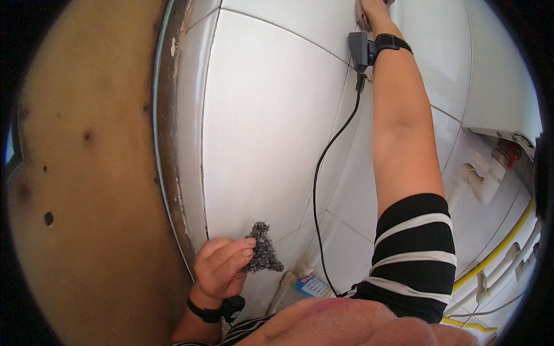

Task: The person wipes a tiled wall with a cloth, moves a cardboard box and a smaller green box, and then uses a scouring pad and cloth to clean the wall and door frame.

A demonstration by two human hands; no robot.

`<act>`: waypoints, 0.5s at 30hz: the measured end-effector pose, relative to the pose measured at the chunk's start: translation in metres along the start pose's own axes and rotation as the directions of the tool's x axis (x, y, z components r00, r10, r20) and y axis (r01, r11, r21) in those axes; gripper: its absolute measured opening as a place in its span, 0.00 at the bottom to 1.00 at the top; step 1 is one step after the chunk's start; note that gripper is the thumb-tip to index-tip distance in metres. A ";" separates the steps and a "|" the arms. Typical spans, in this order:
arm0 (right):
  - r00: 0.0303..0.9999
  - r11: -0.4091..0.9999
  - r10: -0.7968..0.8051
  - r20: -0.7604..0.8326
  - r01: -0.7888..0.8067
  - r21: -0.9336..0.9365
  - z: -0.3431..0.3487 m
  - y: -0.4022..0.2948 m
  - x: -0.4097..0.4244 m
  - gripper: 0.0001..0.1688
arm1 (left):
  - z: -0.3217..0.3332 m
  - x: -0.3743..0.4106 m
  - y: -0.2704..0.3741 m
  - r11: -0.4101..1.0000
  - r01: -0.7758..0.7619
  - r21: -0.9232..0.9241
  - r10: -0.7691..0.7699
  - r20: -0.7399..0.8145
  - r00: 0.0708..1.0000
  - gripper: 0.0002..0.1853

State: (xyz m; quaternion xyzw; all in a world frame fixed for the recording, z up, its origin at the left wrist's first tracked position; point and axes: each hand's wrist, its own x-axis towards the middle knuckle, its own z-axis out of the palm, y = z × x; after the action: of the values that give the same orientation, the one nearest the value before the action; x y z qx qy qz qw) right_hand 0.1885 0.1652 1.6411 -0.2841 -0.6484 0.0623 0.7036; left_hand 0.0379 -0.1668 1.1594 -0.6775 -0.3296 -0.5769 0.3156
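My left hand, low on the left, pinches a dark, tangled steel wool scourer between thumb and fingers. The scourer is in front of the white wall tiles. My right arm stretches up the tiles, and my right hand is cut off by the top edge of the view. A brownish object shows beside its fingers; whether the hand grips it is unclear. A black strap with a grey device sits on my right wrist, and a similar black band is around the left.
A black cable hangs from the right wrist device towards my body. At left stands a brown panel with dark holes. White pipes, a red valve part and a yellow hose are on the right. A printed package lies low down.
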 end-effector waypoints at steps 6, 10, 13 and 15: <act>0.998 0.987 0.053 -0.041 -0.046 0.156 0.007 0.018 -0.075 0.29 | 0.000 0.002 0.004 0.998 -0.023 0.066 0.025 -0.023 0.999 0.12; 0.999 0.964 -0.047 0.000 0.045 -0.263 -0.008 0.045 -0.178 0.29 | 0.007 0.001 0.006 0.997 -0.073 0.039 0.073 -0.018 0.997 0.14; 0.982 0.978 -0.159 -0.105 0.143 -0.150 -0.003 0.077 -0.211 0.30 | 0.009 0.000 0.003 0.997 -0.076 0.009 0.076 0.013 0.997 0.16; 0.990 0.994 -0.092 -0.107 0.084 -0.071 0.005 0.076 -0.198 0.28 | 0.012 -0.003 0.000 0.996 -0.086 -0.018 0.085 -0.026 0.996 0.17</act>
State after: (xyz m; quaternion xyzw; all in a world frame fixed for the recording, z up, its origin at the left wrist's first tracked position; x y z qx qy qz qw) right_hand 0.1747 0.1400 1.4305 -0.2814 -0.6224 -0.0060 0.7304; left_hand 0.0440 -0.1572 1.1546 -0.6865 -0.2909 -0.5744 0.3378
